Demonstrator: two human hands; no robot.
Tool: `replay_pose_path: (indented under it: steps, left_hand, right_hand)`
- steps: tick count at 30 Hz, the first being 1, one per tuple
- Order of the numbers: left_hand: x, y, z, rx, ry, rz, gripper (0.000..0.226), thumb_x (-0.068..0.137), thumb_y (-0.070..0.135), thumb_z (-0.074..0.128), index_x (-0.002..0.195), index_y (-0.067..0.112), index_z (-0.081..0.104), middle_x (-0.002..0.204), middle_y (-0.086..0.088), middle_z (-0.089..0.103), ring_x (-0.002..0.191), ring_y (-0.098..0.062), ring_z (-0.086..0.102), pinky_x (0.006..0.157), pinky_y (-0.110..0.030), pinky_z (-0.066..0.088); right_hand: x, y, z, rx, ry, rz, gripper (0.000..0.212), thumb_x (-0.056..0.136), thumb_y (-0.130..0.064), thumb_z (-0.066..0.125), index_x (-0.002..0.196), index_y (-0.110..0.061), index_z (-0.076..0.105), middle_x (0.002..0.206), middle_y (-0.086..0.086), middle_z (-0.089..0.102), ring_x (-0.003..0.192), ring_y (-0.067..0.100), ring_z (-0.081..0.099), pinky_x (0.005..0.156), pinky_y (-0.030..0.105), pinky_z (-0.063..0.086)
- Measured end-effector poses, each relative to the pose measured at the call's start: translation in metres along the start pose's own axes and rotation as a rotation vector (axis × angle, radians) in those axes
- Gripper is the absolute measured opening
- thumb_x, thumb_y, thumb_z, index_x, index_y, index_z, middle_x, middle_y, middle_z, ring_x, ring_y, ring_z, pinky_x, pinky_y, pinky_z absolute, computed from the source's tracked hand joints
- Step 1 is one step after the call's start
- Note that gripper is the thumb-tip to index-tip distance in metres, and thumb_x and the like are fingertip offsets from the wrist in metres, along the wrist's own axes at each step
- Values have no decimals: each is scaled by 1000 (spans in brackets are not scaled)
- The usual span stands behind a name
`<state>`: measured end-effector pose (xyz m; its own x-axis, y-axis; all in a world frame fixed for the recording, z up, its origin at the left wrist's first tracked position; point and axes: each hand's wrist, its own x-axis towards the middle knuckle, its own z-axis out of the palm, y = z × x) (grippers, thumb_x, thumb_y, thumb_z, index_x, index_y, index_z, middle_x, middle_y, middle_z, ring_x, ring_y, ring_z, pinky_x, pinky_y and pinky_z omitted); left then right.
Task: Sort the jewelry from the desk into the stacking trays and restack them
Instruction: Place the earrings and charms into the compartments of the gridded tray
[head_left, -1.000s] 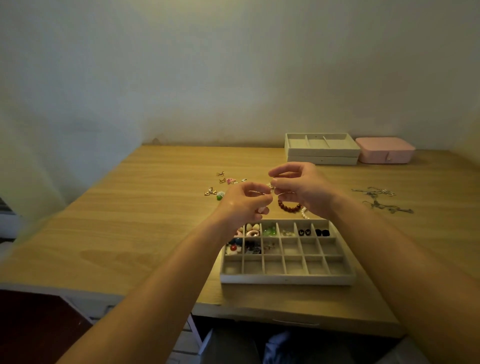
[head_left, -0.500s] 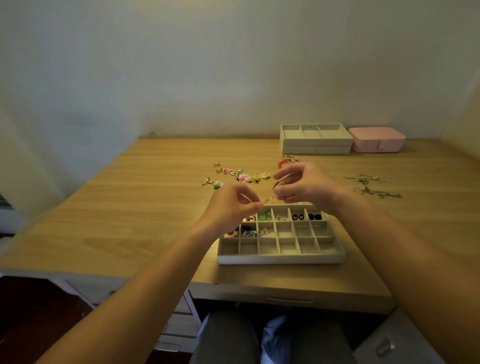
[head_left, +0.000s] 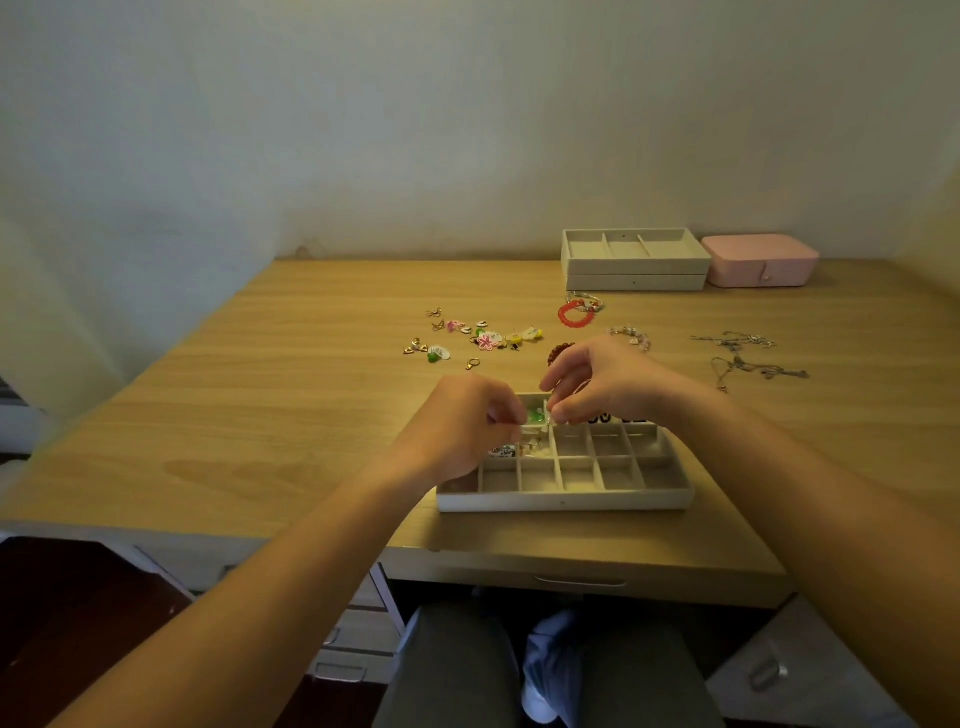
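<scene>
— What's on the left?
— Wood-grain desk (head_left: 260, 415). Then loose earrings (head_left: 483, 340) scattered on it: gold hooks, a pink flower, green and yellow bits.

— Your hands?
— My left hand (head_left: 457, 426) has its fingers curled, tips pressed on a tiny piece (head_left: 548, 413) over the back cells of the gridded tray (head_left: 566, 501). My right hand (head_left: 608, 384) pinches it too, thumb against fingertips. It is too small to name.

— The tray?
— Pale grey, felt-looking, with square cells, near the desk's front edge. A green stone (head_left: 536, 414) sits in a back cell, black earrings (head_left: 605, 417) further right.

— Beyond?
— Red coil bracelet (head_left: 575, 314); dark-red bead bracelet (head_left: 560, 352) just behind my right hand; pale bead bracelet (head_left: 631, 335). Two stacked trays (head_left: 636, 265) stand at the wall, the top one split into three long cells. A pink box (head_left: 761, 260) is just beside them. Silver chains (head_left: 748, 358) lie tangled far right.
</scene>
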<state>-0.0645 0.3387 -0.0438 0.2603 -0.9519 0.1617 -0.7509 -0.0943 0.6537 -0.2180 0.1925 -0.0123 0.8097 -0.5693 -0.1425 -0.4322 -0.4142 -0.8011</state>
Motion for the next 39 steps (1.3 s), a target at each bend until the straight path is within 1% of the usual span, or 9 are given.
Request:
replay_pose_path:
  steps: [6, 11, 16, 20, 25, 29, 33, 36, 39]
  left_hand:
    - [-2, 1, 2, 21, -41, -7, 15, 77, 16, 86, 79, 27, 77, 72, 10, 70, 63, 1, 60, 66, -23, 49]
    - [-5, 0, 3, -72, -81, -68, 21, 72, 13, 89, 76, 29, 75, 75, 2, 74, 72, -14, 70, 74, -35, 59]
    - [-6, 6, 2, -83, -114, -87, 18, 71, 14, 90, 82, 20, 76, 75, 0, 73, 63, -4, 63, 66, -24, 54]
    - [-6, 7, 2, -41, -139, -93, 13, 75, 18, 88, 83, 21, 78, 68, 2, 67, 57, -4, 55, 60, -21, 48]
    - [-5, 4, 3, 51, -124, -54, 5, 83, 20, 80, 86, 24, 80, 67, 4, 66, 57, -2, 52, 61, -22, 46]
    - [-7, 5, 1, 140, -133, -30, 12, 88, 21, 71, 88, 30, 79, 75, 2, 70, 66, -13, 60, 65, -30, 49]
    - [-9, 8, 1, 178, -150, -8, 16, 91, 22, 66, 92, 30, 80, 77, 11, 63, 66, -3, 54, 60, -16, 39]
    - [-11, 5, 0, 108, -136, -6, 14, 90, 23, 67, 88, 30, 79, 78, 3, 69, 65, -6, 54, 58, -14, 38]
    - [-10, 3, 1, 97, -122, -5, 15, 90, 21, 65, 87, 29, 78, 75, -1, 70, 61, -10, 53, 58, -19, 38]
  right_hand:
    - [5, -4, 5, -100, -42, 0, 31, 78, -2, 85, 106, -10, 75, 81, -1, 79, 76, 10, 76, 66, 23, 61]
    - [7, -2, 6, -115, -49, 7, 27, 79, -3, 84, 103, -12, 75, 82, 0, 79, 81, 17, 77, 74, 34, 65]
    - [7, -3, 4, -103, -86, 28, 31, 80, -2, 83, 108, -9, 74, 86, 4, 79, 81, 19, 77, 69, 29, 63]
    - [5, -5, 1, -92, -142, 53, 30, 81, 0, 82, 108, -9, 73, 90, 9, 78, 79, 19, 77, 65, 27, 61]
    - [6, -5, 0, -96, -125, 43, 30, 81, -2, 83, 107, -10, 72, 87, 6, 79, 82, 21, 77, 69, 30, 63]
    - [7, -8, 7, -116, -120, 26, 30, 79, -4, 85, 104, -14, 73, 84, 1, 78, 77, 14, 76, 67, 26, 60]
    - [8, -11, 15, -188, -104, 6, 25, 78, -7, 86, 96, -19, 74, 78, -4, 78, 73, 7, 74, 66, 22, 54]
    - [10, -11, 20, -240, -67, -4, 25, 75, -8, 89, 89, -22, 74, 77, -4, 78, 76, 9, 75, 77, 29, 59]
    - [9, -11, 24, -277, -25, -18, 28, 72, -7, 90, 82, -24, 71, 73, -6, 76, 73, 9, 74, 78, 32, 60]
